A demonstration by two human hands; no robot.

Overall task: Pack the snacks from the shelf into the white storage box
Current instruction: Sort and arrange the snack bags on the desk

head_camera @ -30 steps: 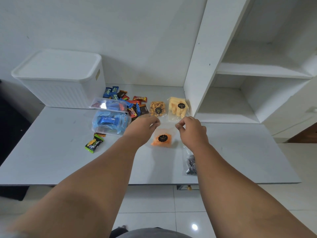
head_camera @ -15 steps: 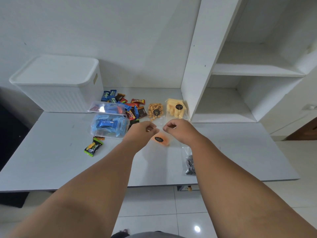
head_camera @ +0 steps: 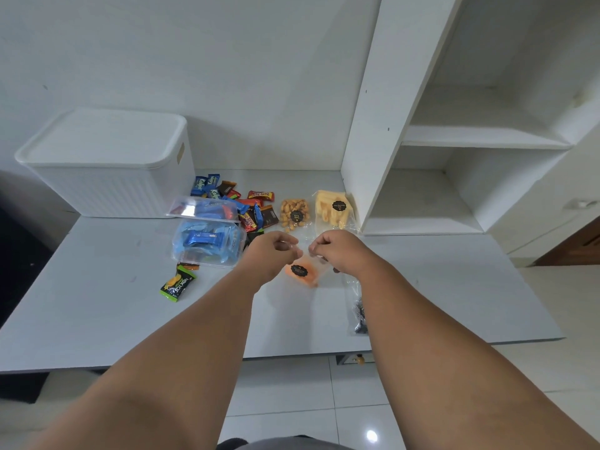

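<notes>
On the bench (head_camera: 97,303), the white storage box (head_camera: 107,177) stands at the back left against the wall with its lid on. Between it and the hands lie a clear tub of blue wafers (head_camera: 207,245), a heap of small candy bars (head_camera: 250,206) and a green packet (head_camera: 178,284). A nut bag (head_camera: 293,214) and a yellow chip bag (head_camera: 334,209) sit just beyond the hands, beside the shelf unit (head_camera: 422,203). A dark seed bag (head_camera: 358,315) is partly hidden by the right forearm.

The left hand (head_camera: 271,251) and right hand (head_camera: 337,251) each pinch the clear top edge of the orange snack bag (head_camera: 300,271) with curled fingers. The bag is at the bench's middle, top edge away from the person, filled end nearer, black sticker facing up. Whether it touches the bench is unclear.
</notes>
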